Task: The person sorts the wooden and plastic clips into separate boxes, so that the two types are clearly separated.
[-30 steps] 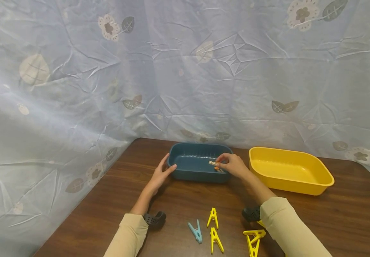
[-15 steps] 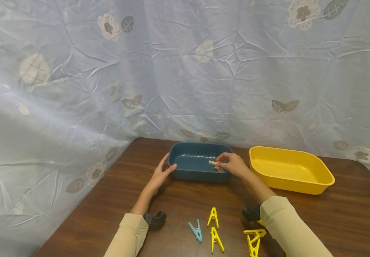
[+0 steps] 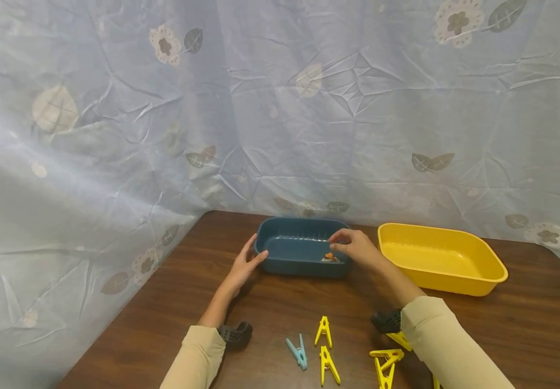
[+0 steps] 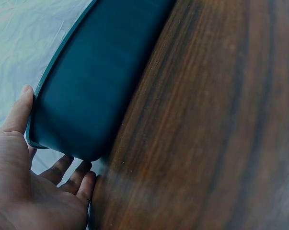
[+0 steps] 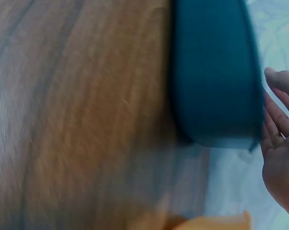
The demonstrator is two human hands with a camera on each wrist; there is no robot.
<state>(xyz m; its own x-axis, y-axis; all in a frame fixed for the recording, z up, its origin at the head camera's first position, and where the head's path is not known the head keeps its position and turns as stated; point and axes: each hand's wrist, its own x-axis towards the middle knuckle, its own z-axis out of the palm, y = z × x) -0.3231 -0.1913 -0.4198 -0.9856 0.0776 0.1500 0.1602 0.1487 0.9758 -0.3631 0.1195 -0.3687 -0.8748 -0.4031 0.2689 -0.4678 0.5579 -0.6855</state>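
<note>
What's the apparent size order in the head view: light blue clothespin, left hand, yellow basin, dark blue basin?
1. Yellow basin
2. Dark blue basin
3. Left hand
4. Light blue clothespin, smallest though it looks nearer the camera than both basins

Tabletop (image 3: 163,319): brown wood
Blue tub (image 3: 299,268): touching left hand (image 3: 242,270)
Yellow tub (image 3: 447,281): right of right hand (image 3: 357,249)
Clothespins (image 3: 325,355): wearer's side of both hands

Floral cloth (image 3: 280,135) hangs at twelve o'clock; on the worktop (image 3: 163,324), a yellow basin (image 3: 447,283) at four, yellow pegs (image 3: 325,355) at five and six, a light-blue peg (image 3: 301,359) at six.
</note>
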